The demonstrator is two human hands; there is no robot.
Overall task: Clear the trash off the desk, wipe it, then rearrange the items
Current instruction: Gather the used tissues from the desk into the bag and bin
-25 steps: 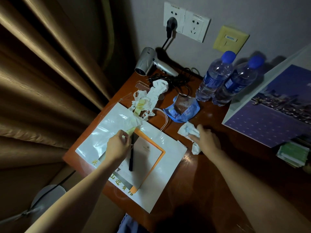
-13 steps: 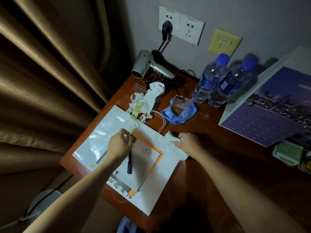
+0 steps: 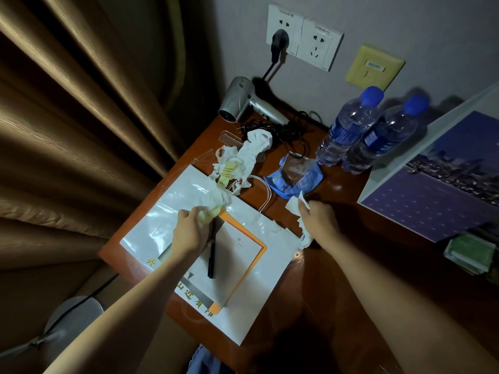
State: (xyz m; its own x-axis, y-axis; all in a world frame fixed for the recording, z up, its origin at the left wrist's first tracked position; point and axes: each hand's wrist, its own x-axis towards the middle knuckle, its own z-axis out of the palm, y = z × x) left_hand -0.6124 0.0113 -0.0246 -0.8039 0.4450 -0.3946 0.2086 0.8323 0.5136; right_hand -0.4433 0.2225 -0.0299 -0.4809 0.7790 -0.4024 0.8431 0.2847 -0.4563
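Left hand (image 3: 189, 230) had fingers curled round a pale yellowish crumpled wrapper (image 3: 209, 211), resting on the white paper bag (image 3: 167, 211) on the desk (image 3: 337, 279). A black pen (image 3: 211, 252) lay just right of those fingers on an orange-edged notepad (image 3: 237, 255). Right hand (image 3: 318, 217) pinched a white crumpled tissue (image 3: 294, 205), fingers clamped on it, beside the bag's edge. Just beyond those fingertips sat a blue wrapper (image 3: 297, 176); farther off, a heap of torn white paper scraps (image 3: 243, 157), a hair dryer (image 3: 243, 102) and two water bottles (image 3: 348, 130).
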